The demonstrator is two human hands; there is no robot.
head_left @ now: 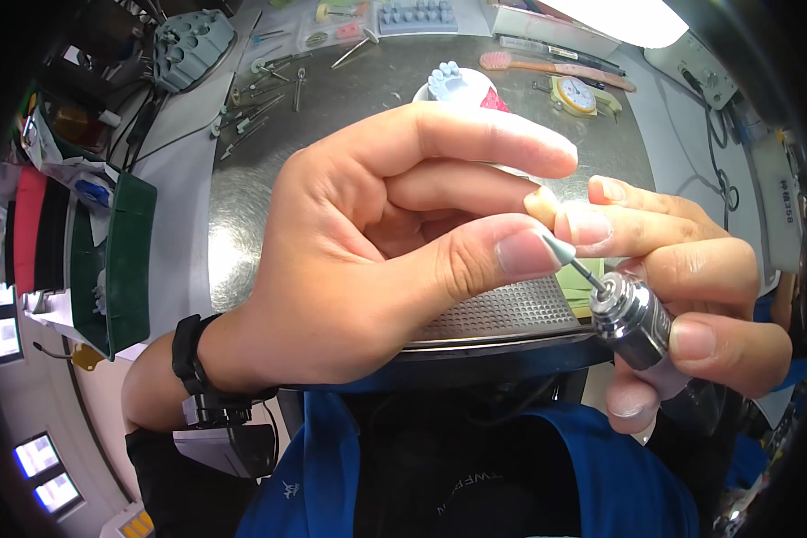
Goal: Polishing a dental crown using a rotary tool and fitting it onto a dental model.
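**Ivory piece [540, 204] in left hand [359, 238], rotary handpiece [635, 323] in right hand [699, 260]**

Piece sits at the left fingertips, above the perforated metal plate [502, 309]. Looks like a small tooth-shaped part; mostly hidden, can't confirm shape. Left thumb and a finger look pinched together on it; exact contact is covered. Left index is extended, apart from the piece.

Right hand is clamped around the handpiece body, other right fingertips up against or just beside the piece, can't tell which. Pale green conical tip [560, 250] points up-left, at the left thumb's edge; touching or not is unclear.

Handling, my read: piece is very light, stiff, probably brittle at thin edges and slick if smooth. Pinch it by opposite side walls, low force, skin off the tip's path. Handpiece is likely denser, rigid, smooth metal at the nose. Hold by the body behind the collar, never the tip or shank.
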